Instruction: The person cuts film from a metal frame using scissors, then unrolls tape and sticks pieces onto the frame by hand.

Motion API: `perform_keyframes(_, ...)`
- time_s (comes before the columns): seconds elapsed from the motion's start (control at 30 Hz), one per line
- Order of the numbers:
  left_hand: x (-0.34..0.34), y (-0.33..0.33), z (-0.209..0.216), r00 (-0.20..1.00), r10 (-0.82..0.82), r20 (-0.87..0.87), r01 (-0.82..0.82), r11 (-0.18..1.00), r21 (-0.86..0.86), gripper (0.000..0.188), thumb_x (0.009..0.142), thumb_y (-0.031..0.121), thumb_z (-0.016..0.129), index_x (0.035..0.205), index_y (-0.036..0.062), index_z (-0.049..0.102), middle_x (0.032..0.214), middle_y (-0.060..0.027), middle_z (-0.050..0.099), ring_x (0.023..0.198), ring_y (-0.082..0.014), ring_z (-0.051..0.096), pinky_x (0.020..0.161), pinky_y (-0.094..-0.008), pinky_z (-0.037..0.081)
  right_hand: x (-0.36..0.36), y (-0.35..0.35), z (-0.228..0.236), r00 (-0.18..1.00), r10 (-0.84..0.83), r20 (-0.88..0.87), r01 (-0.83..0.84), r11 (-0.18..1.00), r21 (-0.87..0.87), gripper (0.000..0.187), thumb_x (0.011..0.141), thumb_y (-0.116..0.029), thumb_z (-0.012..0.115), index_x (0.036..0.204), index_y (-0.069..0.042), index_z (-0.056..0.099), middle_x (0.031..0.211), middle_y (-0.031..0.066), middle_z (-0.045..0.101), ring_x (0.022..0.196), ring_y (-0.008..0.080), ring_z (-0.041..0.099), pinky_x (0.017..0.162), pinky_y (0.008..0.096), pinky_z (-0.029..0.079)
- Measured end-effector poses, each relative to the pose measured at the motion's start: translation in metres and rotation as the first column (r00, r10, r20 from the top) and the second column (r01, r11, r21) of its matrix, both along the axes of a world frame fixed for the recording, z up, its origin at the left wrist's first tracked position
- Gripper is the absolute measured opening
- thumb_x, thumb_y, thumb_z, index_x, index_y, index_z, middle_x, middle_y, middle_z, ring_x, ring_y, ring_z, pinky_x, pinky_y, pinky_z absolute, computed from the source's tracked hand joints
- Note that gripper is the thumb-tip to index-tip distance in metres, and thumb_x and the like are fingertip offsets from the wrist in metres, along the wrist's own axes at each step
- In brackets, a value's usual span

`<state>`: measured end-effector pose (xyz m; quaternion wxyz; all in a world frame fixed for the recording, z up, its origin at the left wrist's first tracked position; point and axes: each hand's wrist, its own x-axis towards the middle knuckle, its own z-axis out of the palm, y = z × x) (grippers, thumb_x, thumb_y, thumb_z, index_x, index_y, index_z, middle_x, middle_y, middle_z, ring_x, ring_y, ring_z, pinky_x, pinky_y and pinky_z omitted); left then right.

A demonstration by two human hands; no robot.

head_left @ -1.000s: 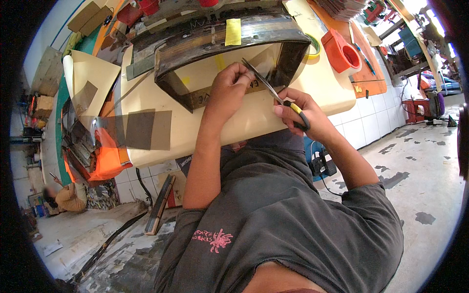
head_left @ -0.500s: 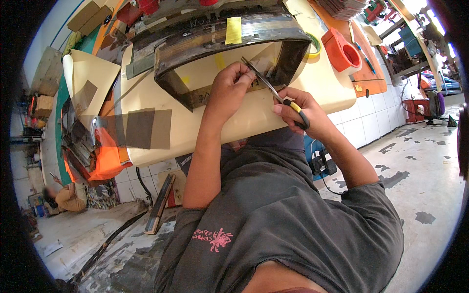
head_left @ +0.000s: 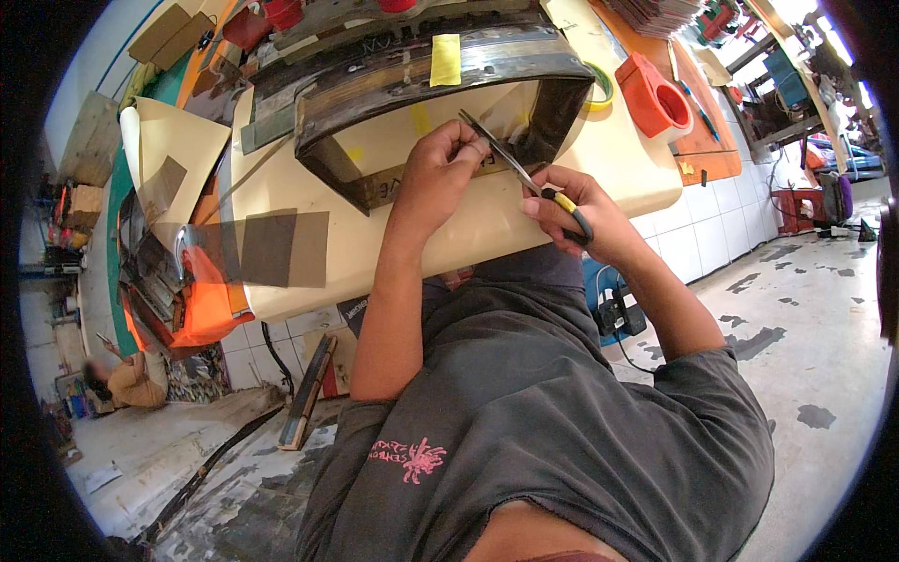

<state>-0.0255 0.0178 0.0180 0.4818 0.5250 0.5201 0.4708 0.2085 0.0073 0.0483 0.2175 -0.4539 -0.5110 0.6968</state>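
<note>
- Generally, the table carries the work; its cream top spans the area ahead of the person.
- Shirt: dark grey; pink lettering beside a pink floral print.
- Frame: dark, open toward the person, long axis running left to right. Faint marks on the top; dark capital letters on the lower inner band, partly covered by the left hand.
- Sheets: smoky, overlapping, lying at the table's left front edge.
- Dispenser: orange-red, right of the frame, holding a roll of pale tape.
- Left hand: in front of the frame's opening. Thumb and fingertips are together, next to the blades; any small piece between them cannot be made out.
- Right hand: fingers clamped on the scissors' handles.
- Scissors: located between both hands, before the frame's opening. Long axis diagonal; tips point up and left, away from the person, handles down and right. Handles black and yellow. Blade gap cannot be told. Relative to one second ago, the tips sit slightly farther left; both hands hold nearly the same position.
- Yellow roll: between frame and dispenser.
- Yellow strip: stuck on the frame's top front edge.
</note>
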Motion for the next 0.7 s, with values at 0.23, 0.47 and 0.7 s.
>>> perform_keyframes(0.23, -0.0006, -0.0008, 0.0026, 1.0, -0.005, 0.021, 0.005, 1.0, 0.002, 0.011, 0.101, 0.016, 0.066, 0.095, 0.007, 0.065, 0.074, 0.007, 0.052, 0.065, -0.005, 0.043, 0.06, -0.0264, 0.034, 0.0011, -0.0002, 0.0021, 0.999, 0.034, 0.015, -0.034, 0.999, 0.016, 0.035, 0.098, -0.037, 0.082, 0.11, -0.007, 0.066, 0.067, -0.003, 0.055, 0.047, 0.005, 0.048, 0.043, 0.023, 0.035)
perform_keyframes(0.47, -0.0033, 0.0017, -0.0025, 0.999, -0.035, 0.031, 0.035, 0.999, -0.02, 0.015, 0.102, 0.014, 0.067, 0.096, 0.0002, 0.066, 0.079, 0.0008, 0.062, 0.074, -0.0092, 0.055, 0.068, -0.0298, 0.045, -0.0008, 0.0004, 0.0028, 1.0, -0.005, 0.01, 0.005, 1.0, -0.009, 0.03, 0.098, -0.031, 0.082, 0.111, -0.009, 0.065, 0.061, -0.0033, 0.053, 0.042, 0.0055, 0.043, 0.039, 0.0233, 0.03)
perform_keyframes(0.7, -0.0028, 0.0, 0.0021, 0.999, -0.04, 0.018, 0.041, 0.998, -0.037, 0.015, 0.103, 0.014, 0.066, 0.096, 0.0008, 0.066, 0.082, 0.001, 0.063, 0.075, -0.0087, 0.054, 0.069, -0.0288, 0.046, -0.0028, 0.0023, 0.0018, 1.0, -0.011, 0.01, 0.011, 1.0, -0.013, 0.03, 0.098, -0.032, 0.082, 0.11, -0.01, 0.066, 0.061, -0.0044, 0.052, 0.042, 0.005, 0.043, 0.04, 0.0236, 0.029)
